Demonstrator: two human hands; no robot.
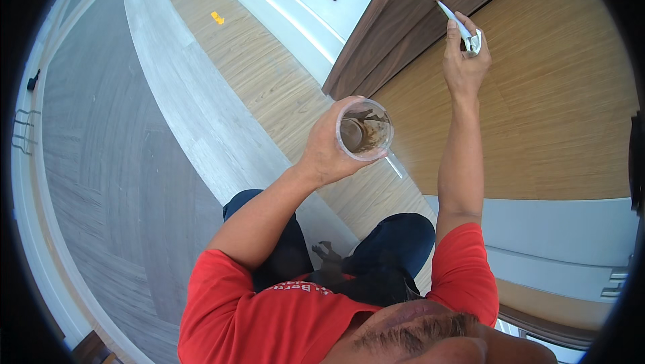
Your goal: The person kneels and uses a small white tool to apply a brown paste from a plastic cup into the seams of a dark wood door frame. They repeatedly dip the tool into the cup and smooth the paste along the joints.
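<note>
My left hand [325, 149] is wrapped around a clear plastic cup [364, 130], whose open top faces the camera. Brown residue coats the cup's inner wall and bottom. A thin, pale stick-like piece [394, 167] shows below the cup's right side; whether it touches the cup I cannot tell. Higher up at the right, my right hand [466, 56] pinches a slim white pointed tool [453, 18], with a crumpled white and silvery piece [472, 44] by the fingers. The tool's tip lies over the dark brown wooden door frame [403, 21].
Right of the frame is a light brown wood-grain panel [544, 102]. A white baseboard [302, 26] runs along the upper middle. Wood-look floor planks [242, 56] carry a small yellow marker [217, 17]. Grey flooring [111, 137] spreads at left. My knees, in dark trousers, are bent below the cup.
</note>
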